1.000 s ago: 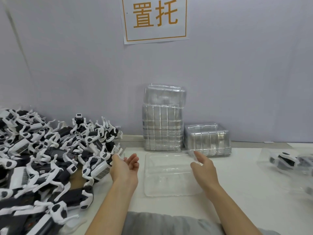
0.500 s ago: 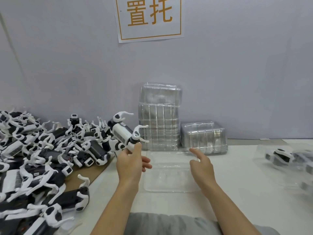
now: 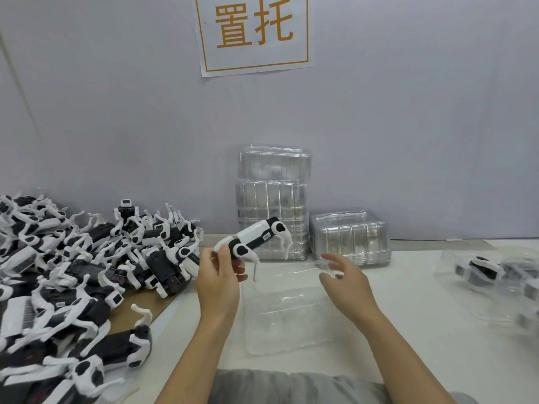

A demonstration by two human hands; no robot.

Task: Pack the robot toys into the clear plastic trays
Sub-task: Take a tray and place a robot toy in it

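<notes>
Your white desk (image 3: pixel 408 287) carries an empty clear tray (image 3: pixel 291 316) in front of you, two tray stacks at the wall — tall stack (image 3: pixel 272 199), short stack (image 3: pixel 350 237) just beside it — robot toy pile (image 3: pixel 73 272) on brown cardboard (image 3: pixel 145 310) left, packed tray (image 3: pixel 490 275) far right.

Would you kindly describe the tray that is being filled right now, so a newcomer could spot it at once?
Find the tall stack of clear trays against the wall under the orange-lettered sign. Just in front of it, a single empty clear tray lies flat on the white table between the person's hands. Unlike its neighbours, it is alone, unstacked and holds no toy.
</notes>
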